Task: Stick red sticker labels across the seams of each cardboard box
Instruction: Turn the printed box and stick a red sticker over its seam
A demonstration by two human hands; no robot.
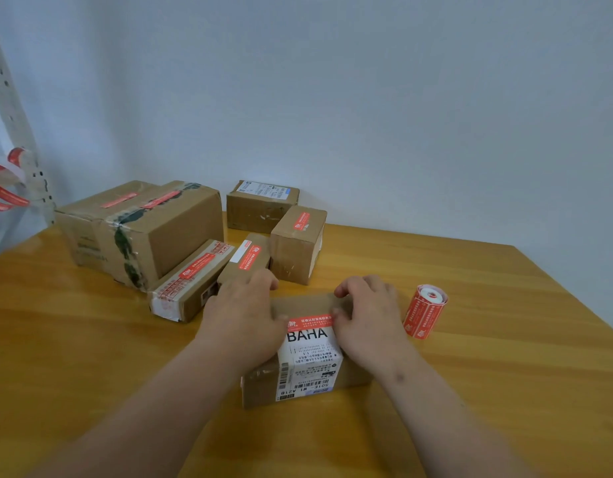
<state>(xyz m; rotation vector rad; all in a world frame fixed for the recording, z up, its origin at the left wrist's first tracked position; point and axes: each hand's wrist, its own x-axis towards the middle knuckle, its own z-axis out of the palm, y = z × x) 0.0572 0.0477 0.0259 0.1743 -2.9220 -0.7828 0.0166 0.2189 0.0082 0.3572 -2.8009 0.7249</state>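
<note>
A small cardboard box point(308, 370) with a white shipping label lies in front of me on the wooden table point(91, 339). A red sticker point(310, 322) lies across its top. My left hand point(244, 315) rests on the box's left side, its thumb on the sticker's left end. My right hand point(370, 312) rests on the right side, thumb pressing the sticker's right end. A roll of red stickers point(425, 311) lies on the table just right of my right hand.
Several other cardboard boxes sit behind: a large taped box point(143, 229), a flat box point(191, 281), a narrow box point(246, 260), a cube box point(298, 246), all with red stickers, and a back box point(260, 205). Red sticker strips point(5, 194) hang at the left.
</note>
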